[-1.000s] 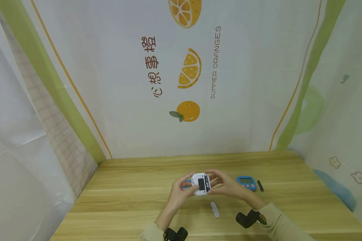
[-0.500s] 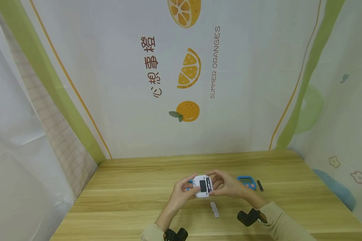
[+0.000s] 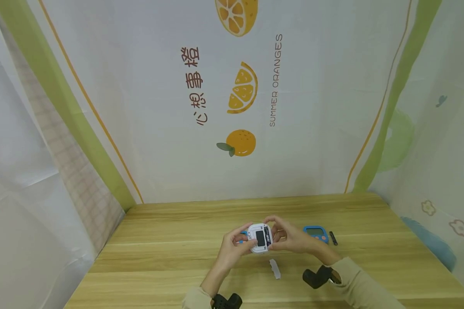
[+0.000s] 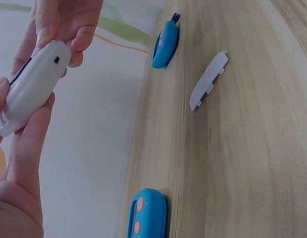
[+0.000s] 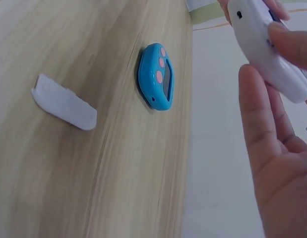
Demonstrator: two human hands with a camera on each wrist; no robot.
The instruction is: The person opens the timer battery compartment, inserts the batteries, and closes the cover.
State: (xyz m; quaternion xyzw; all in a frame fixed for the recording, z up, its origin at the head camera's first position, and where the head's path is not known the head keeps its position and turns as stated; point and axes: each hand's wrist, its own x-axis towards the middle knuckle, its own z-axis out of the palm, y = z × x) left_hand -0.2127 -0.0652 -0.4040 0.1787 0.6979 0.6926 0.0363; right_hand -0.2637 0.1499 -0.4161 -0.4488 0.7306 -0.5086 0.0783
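A white digital timer [image 3: 261, 237] is held up over the table, its back with a black magnet strip and an uncovered battery slot facing the head camera. My left hand [image 3: 232, 249] grips its left side, thumb on the back. At the other side my right hand [image 3: 294, 237] pinches the edge by the slot between thumb and index finger. Dark battery shapes show in the slot. In the left wrist view the timer [image 4: 36, 84] appears edge-on between both hands. Its white battery cover [image 3: 275, 269] lies on the table below.
A blue timer [image 3: 316, 234] with pink buttons lies to the right, beside a small black battery [image 3: 334, 238]. Another blue timer [image 3: 242, 234] is partly hidden behind my left hand. A printed cloth [image 3: 301, 163] hangs behind the wooden table [image 3: 170, 257].
The white timer has shifted slightly to the right with my left hand. My right thumb and fingers have moved a little along the slot edge. The things on the table stay put.
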